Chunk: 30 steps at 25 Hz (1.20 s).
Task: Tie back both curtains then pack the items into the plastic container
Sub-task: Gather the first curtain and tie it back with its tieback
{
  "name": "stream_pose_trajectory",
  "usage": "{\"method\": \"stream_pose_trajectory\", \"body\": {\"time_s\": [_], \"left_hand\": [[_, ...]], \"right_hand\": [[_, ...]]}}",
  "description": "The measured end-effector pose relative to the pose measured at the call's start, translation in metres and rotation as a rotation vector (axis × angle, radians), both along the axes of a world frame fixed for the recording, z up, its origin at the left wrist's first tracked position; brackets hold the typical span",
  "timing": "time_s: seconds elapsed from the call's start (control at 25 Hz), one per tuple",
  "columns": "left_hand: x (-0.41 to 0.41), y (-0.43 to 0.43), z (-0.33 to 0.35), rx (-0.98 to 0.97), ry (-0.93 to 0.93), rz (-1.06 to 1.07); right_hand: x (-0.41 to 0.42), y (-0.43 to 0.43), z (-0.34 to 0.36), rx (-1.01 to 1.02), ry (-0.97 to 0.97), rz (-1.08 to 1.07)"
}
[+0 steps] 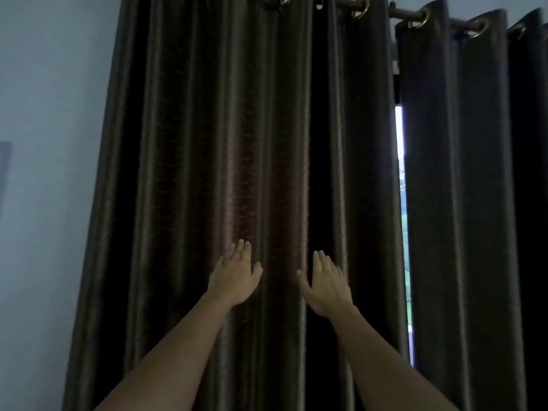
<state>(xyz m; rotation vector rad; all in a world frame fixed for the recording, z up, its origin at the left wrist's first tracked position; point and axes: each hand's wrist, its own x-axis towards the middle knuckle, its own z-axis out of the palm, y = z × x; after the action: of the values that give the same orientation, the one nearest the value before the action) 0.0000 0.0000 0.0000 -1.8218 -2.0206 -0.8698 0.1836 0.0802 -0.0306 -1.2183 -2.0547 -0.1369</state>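
A dark brown left curtain (pixel 207 173) hangs in long folds from a rod by metal eyelets. Beside it hangs a matching right curtain (pixel 462 203), with a narrow bright gap (pixel 401 185) between them showing daylight and greenery. My left hand (pixel 235 275) is stretched forward with straight fingers in front of the left curtain's folds. My right hand (pixel 326 283) is held the same way a little to the right, near a deep dark fold. Whether the fingers touch the fabric I cannot tell. Neither hand holds anything. No tie-back, container or other items are in view.
A curtain rod (pixel 406 13) with brass eyelets runs across the top right. A pale blue-grey wall (pixel 50 143) fills the left side, with a dark framed edge (pixel 4 173) at the far left.
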Motion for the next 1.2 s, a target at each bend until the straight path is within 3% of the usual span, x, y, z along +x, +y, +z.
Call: {"method": "stream_pose_trajectory", "body": {"time_s": [0.28,0.68,0.8,0.96,1.2], "left_hand": [[0.033,0.065,0.053,0.167,-0.066,-0.162],[0.084,0.188,0.099,0.545,-0.331,-0.203],[0.086,0.207,0.099,0.611,-0.348,-0.177],[0.080,0.222,0.098,0.837,-0.277,-0.105],[0.066,0.215,0.098,0.783,-0.273,-0.169]], "right_hand": [[0.065,0.064,0.065,0.296,0.185,-0.204],[0.129,0.188,0.173,0.479,0.249,-0.214],[0.131,0.208,0.190,0.413,0.422,-0.078],[0.118,0.221,0.210,0.330,0.580,0.129],[0.071,0.202,0.231,0.056,0.856,0.722]]}}
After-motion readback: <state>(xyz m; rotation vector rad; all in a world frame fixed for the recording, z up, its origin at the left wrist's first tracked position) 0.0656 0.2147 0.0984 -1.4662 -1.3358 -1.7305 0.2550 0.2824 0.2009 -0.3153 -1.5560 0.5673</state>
